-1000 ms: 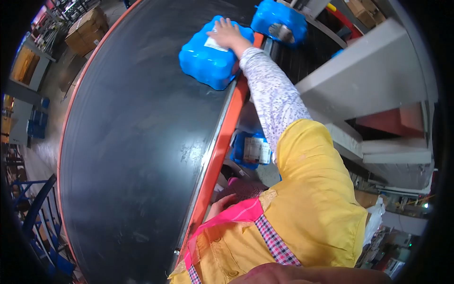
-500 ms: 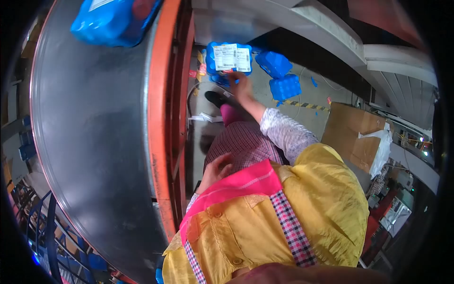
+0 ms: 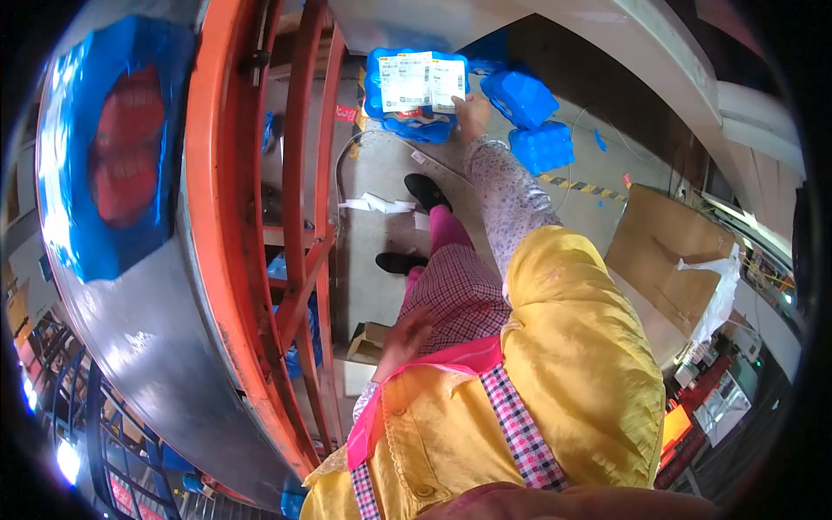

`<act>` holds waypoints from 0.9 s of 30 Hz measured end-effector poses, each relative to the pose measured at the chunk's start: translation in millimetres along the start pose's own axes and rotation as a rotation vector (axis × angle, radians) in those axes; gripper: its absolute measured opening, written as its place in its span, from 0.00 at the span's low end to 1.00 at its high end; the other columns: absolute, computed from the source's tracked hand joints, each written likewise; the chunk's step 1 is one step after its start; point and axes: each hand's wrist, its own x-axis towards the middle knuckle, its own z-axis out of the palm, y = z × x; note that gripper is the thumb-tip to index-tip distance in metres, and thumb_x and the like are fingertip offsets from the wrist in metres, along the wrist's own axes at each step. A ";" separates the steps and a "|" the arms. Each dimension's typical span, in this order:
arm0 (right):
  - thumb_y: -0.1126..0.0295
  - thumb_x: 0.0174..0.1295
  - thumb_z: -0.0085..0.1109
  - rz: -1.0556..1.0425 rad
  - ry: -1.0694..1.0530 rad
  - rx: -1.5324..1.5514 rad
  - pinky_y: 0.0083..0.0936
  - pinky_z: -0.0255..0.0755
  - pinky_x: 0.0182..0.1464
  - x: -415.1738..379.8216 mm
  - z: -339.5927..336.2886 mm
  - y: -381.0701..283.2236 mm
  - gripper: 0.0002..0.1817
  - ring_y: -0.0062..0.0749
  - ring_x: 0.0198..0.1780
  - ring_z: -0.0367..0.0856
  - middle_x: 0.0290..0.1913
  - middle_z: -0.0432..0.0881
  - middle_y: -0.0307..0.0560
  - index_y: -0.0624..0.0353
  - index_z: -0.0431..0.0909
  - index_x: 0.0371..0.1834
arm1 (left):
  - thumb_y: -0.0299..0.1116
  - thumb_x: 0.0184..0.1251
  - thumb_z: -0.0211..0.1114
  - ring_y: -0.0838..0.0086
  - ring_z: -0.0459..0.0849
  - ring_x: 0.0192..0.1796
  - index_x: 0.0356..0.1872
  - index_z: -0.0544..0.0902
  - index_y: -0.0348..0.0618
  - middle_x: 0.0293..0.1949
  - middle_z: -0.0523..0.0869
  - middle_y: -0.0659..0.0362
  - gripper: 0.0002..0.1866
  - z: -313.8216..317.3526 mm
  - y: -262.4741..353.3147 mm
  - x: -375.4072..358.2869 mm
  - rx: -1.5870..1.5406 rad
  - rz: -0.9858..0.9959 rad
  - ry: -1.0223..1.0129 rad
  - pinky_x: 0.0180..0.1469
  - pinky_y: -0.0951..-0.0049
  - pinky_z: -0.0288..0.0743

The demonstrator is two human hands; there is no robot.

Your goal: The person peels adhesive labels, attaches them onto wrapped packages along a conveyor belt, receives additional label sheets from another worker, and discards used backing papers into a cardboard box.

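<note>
My right hand (image 3: pixel 472 115) reaches out to the far blue shrink-wrapped pack (image 3: pixel 373 91), its fingers closed at the lower right corner of a white printed label sheet (image 3: pixel 447 85). A second label sheet (image 3: pixel 406 82) lies beside it on top of the pack. How firmly the fingers grip the sheet is hard to see. Close to my waist, my left hand (image 3: pixel 406 340) hangs with loosely spread fingers and nothing in it. A large blue-wrapped pack with red contents (image 3: pixel 130 147) sits on the dark conveyor belt (image 3: pixel 165 338) at the left.
An orange metal frame (image 3: pixel 227 217) runs along the conveyor. Two more blue packs (image 3: pixel 520 97) (image 3: pixel 543 147) lie on the floor at the right of the labelled one. A flattened cardboard sheet (image 3: pixel 663 251) leans at the right. A cable and paper scraps (image 3: pixel 377 204) lie near my feet.
My right hand has moved from the labelled pack's front side to the label's right corner. The conveyor pack now shows further down in view, and both my shoes have come into sight.
</note>
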 end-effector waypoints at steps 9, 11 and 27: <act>0.71 0.59 0.61 0.190 -0.266 0.818 0.22 0.65 0.28 -77.1 -108.9 -68.8 0.07 0.22 0.25 0.73 0.28 0.80 0.41 0.65 0.80 0.31 | 0.31 0.66 0.60 0.76 0.81 0.43 0.55 0.75 0.34 0.44 0.85 0.55 0.19 -4.8 74.3 21.6 0.124 0.229 0.211 0.49 0.75 0.73; 0.71 0.60 0.60 0.182 -0.427 0.638 0.23 0.64 0.26 -132.0 -160.8 -126.4 0.07 0.22 0.23 0.72 0.26 0.79 0.41 0.64 0.79 0.29 | 0.34 0.68 0.59 0.76 0.80 0.44 0.57 0.74 0.34 0.45 0.84 0.56 0.20 -12.0 111.7 37.2 0.119 0.339 0.336 0.47 0.75 0.74; 0.74 0.60 0.57 -0.519 -0.651 0.423 0.16 0.67 0.33 -264.7 -333.1 -328.5 0.07 0.15 0.29 0.73 0.28 0.80 0.37 0.69 0.80 0.32 | 0.27 0.59 0.66 0.86 0.72 0.24 0.24 0.78 0.35 0.22 0.79 0.64 0.08 -30.2 314.1 -56.2 -0.250 0.771 0.534 0.24 0.84 0.63</act>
